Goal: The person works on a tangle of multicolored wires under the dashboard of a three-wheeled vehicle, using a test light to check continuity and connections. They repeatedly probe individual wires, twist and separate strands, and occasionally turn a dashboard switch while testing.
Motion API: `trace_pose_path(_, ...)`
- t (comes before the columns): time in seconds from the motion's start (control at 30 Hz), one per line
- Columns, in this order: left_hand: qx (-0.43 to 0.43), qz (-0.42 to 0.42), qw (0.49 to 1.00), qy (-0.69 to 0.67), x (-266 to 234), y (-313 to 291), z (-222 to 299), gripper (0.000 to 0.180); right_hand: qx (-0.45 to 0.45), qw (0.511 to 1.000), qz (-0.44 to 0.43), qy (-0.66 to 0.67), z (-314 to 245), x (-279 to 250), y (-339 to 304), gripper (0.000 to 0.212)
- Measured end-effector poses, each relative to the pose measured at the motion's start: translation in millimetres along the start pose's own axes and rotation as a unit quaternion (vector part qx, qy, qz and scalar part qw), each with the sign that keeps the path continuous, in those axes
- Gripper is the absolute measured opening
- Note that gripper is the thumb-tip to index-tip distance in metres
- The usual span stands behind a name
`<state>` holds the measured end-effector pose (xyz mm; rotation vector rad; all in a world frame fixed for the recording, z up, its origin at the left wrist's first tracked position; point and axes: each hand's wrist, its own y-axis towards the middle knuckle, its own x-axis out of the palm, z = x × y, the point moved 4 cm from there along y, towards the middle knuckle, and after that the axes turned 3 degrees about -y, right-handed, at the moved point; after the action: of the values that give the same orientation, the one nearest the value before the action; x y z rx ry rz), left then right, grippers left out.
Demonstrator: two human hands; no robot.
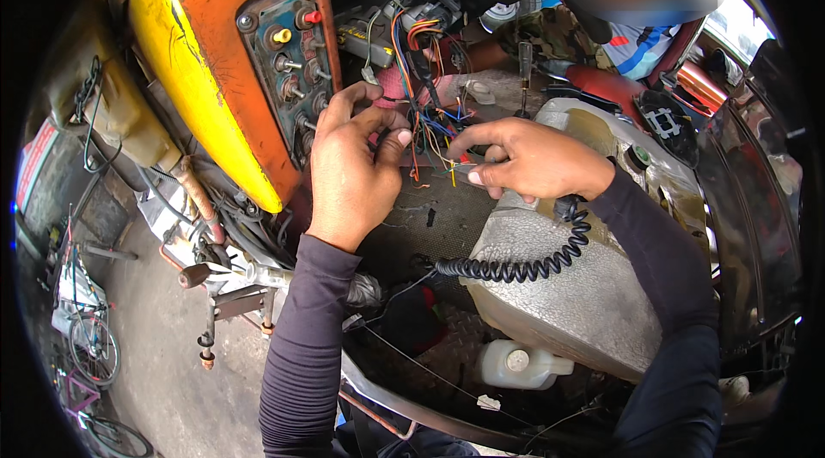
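A loose bundle of thin coloured wires hangs in the middle, with several frayed or cut ends. My right hand reaches in from the right, and its thumb and forefinger pinch a thin wire at the bundle's lower end. On the left side of the bundle my left hand is curled, thumb against the fingers; whatever lies between its fingertips is hidden. Left of that hand stands an orange panel with a plate of knobs and toggle switches. A black coiled cable hangs below my right wrist.
A silver padded cover fills the right side. Below it stands a translucent plastic jug. A screwdriver stands upright behind my right hand. Another person sits at the far right. Bicycles stand at the far left.
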<state>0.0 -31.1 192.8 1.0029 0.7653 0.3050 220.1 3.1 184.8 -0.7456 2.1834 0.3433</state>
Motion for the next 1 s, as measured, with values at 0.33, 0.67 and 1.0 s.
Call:
trace_pose_path(0.33,0.007,-0.004,1.000,0.013,0.5,-0.1,1.8,0.019,0.018,0.999,-0.024,0.025,-0.9,4.8,4.6,0.033)
trace_pose_path(0.67,-0.112,0.037,0.987,-0.110,12.8,-17.7,-8.7,0.010,0.008,1.000,-0.011,0.027,-10.7,-2.7,-4.7,0.031)
trace_pose_path(1.0,-0.271,0.182,0.897,-0.298,58.7,-40.0,-59.1,0.011,-0.009,0.998,0.008,0.068,-4.3,-0.7,-1.0,0.029)
